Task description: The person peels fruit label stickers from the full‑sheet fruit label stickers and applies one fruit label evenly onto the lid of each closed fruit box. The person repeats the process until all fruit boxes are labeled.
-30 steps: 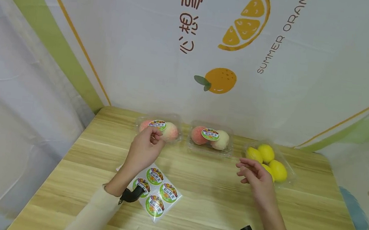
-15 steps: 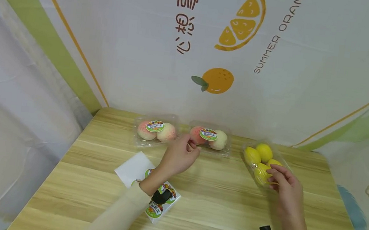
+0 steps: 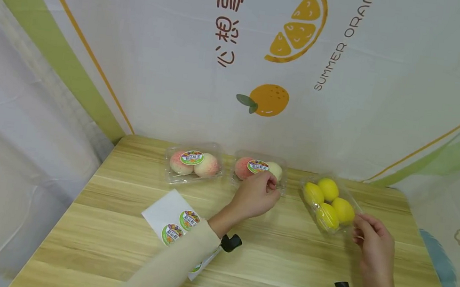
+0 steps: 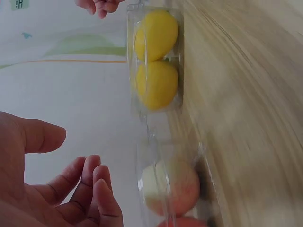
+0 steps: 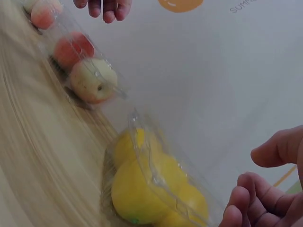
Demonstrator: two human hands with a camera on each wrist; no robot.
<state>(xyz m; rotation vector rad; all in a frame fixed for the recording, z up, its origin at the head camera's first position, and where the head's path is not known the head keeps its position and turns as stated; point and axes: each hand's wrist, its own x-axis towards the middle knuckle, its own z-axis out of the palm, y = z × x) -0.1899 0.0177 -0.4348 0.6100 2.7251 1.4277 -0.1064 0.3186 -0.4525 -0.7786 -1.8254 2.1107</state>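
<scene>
My left hand [image 3: 268,186] hovers just in front of the middle clear box of peaches [image 3: 253,167], which carries a round label on its lid. The left wrist view shows that hand [image 4: 78,153] with loosely curled fingers and nothing in it, beside the peach box [image 4: 170,184]. The right hand [image 3: 360,227] sits at the right corner of the clear box of lemons [image 3: 329,204], which has no label. In the right wrist view the thumb and fingers [image 5: 246,194] are apart, close to the lemon box [image 5: 151,184] without gripping it.
A second labelled peach box [image 3: 192,163] stands at the back left. A sheet of round stickers [image 3: 171,224] lies on the wooden table [image 3: 284,263] under my left forearm. A printed white backdrop rises right behind the boxes.
My left hand has swept right from the left peach box to the middle one. My right hand reached the lemon box, which turned slightly, and now sits at its right corner.
</scene>
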